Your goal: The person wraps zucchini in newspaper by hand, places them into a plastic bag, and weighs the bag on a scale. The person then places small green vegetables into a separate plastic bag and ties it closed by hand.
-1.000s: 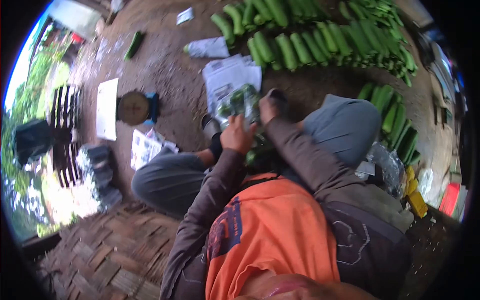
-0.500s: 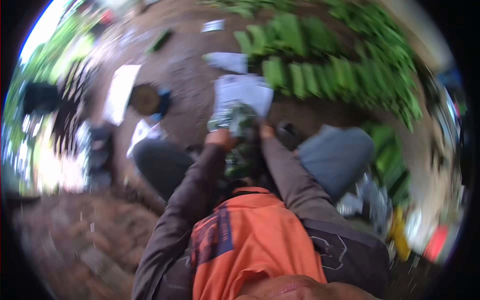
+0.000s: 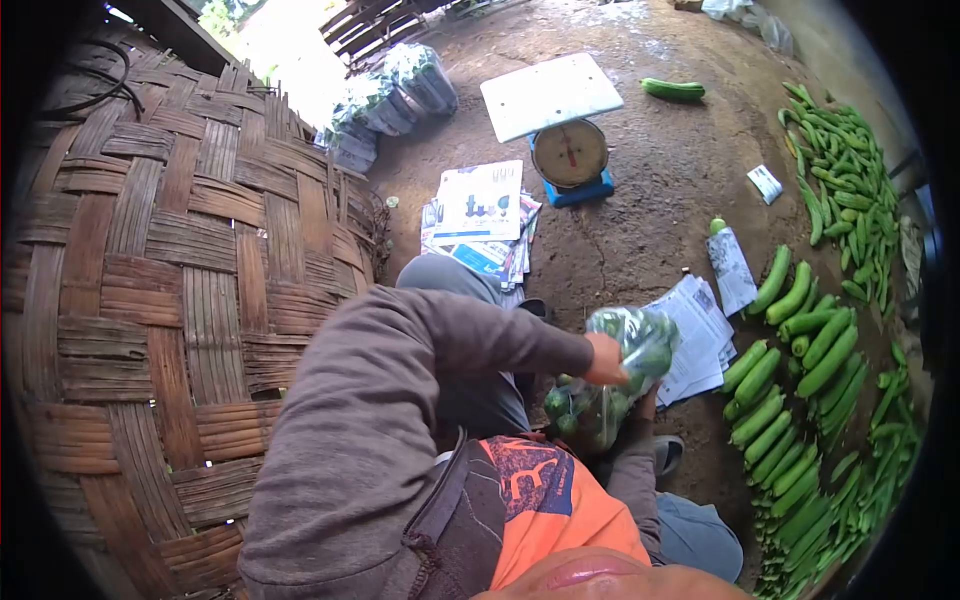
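A clear plastic bag of green vegetables [image 3: 650, 350] stands between my legs, its film shiny and bunched. My left hand [image 3: 606, 360] is closed on the bag's near left side, its arm stretched across from the left. Lower down, my right hand [image 3: 647, 402] grips the bag from the right, with its fingers partly hidden behind the plastic. More dark green vegetables in plastic [image 3: 570, 405] sit close to my lap, just below the left forearm. Printed paper sheets [image 3: 692, 335] lie on the ground right beside the bag.
Rows of long green vegetables [image 3: 770, 440] cover the ground at right. A scale with a white tray [image 3: 552, 97] stands ahead, near a newspaper stack [image 3: 480, 205]. Filled plastic bags [image 3: 420, 80] stand at back left. A woven bamboo wall [image 3: 180, 270] rises on the left.
My view has swung left, bringing the bamboo wall in and shifting the scale and vegetable rows rightward. Both hands stay on the bag. The earlier frame is blurred.
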{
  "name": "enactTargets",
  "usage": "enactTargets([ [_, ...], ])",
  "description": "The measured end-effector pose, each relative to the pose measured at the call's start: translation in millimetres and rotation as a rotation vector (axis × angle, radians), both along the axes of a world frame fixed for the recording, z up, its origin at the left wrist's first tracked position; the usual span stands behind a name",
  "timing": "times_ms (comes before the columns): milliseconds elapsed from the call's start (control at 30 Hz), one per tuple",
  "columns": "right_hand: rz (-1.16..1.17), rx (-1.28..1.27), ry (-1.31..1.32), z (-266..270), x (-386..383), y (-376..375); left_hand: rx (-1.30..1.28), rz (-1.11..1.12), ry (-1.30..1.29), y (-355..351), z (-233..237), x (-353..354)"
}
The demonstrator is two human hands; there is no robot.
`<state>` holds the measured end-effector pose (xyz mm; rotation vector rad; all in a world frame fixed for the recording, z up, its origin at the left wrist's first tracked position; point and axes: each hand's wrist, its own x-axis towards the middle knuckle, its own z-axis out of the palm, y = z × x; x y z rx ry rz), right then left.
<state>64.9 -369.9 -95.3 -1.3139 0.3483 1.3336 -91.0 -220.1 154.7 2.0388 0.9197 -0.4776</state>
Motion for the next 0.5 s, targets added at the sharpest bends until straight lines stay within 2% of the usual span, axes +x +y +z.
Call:
enactTargets([
  [67, 0.335, -0.077, -0.098, 26, 8, 45, -0.106, 0.128, -0.014, 41, 27, -29],
  [100, 0.496, 0.005, -0.113, 37, 9, 65, -0.084, 0.086, -0.104, 65, 41, -49],
  [133, 0.602, 0.004, -0.19, 49, 8, 85, -0.211, 0.363, -0.029, 84, 60, -64],
  [200, 0.805, 0.013, -0.355, 65, 6, 122, -0.136, 0.541, -0.181, 122, 54, -106],
  [233, 0.959, 0.045, -0.389, 40, 14, 133, -0.158, 0.644, -0.199, 140, 58, -124],
  [333, 1.202, -0.045, -0.256, 32, 22, 140, -0.254, 0.902, -0.198, 201, 87, -173],
  [400, 1.277, -0.055, -0.197, 16, 34, 136, -0.137, 1.013, -0.219, 252, 90, -206],
  [433, 1.294, -0.059, -0.159, 18, 38, 135, -0.052, 1.027, -0.212, 291, 74, -235],
  [467, 1.312, -0.063, -0.119, 23, 39, 134, -0.017, 1.191, -0.222, 314, 79, -245],
  [500, 1.299, -0.069, -0.154, 26, 40, 134, 0.058, 1.198, -0.216, 341, 82, -264],
])
